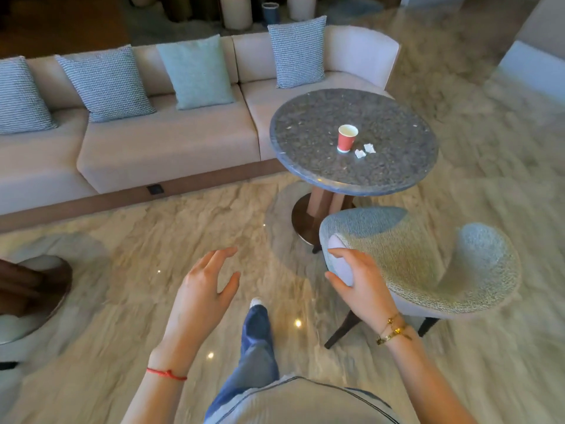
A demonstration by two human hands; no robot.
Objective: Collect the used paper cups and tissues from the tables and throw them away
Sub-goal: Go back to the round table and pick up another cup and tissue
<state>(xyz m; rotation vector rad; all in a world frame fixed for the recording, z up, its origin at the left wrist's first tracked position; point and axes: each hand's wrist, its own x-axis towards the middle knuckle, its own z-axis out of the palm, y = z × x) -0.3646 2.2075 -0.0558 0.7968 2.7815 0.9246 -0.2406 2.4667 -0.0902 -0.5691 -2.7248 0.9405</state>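
A red paper cup [346,138] with a white inside stands upright near the middle of the round dark stone table [308,123]. Two small crumpled white tissues [360,153] [369,147] lie just right of the cup. My left hand [203,286] hangs over the floor with its fingers spread and relaxed, holding nothing. My right hand [359,281] has loosely curved fingers and sits in front of the pale end of the blue-grey armchair [428,258]. Whether it touches the chair I cannot tell. Both hands are well short of the table.
The armchair stands between me and the table on the right. A long beige sofa [165,148] with several cushions runs behind the table and to the left. Another table base [33,286] is at the left edge. A dark bin [270,12] stands far back. Marble floor surrounds everything.
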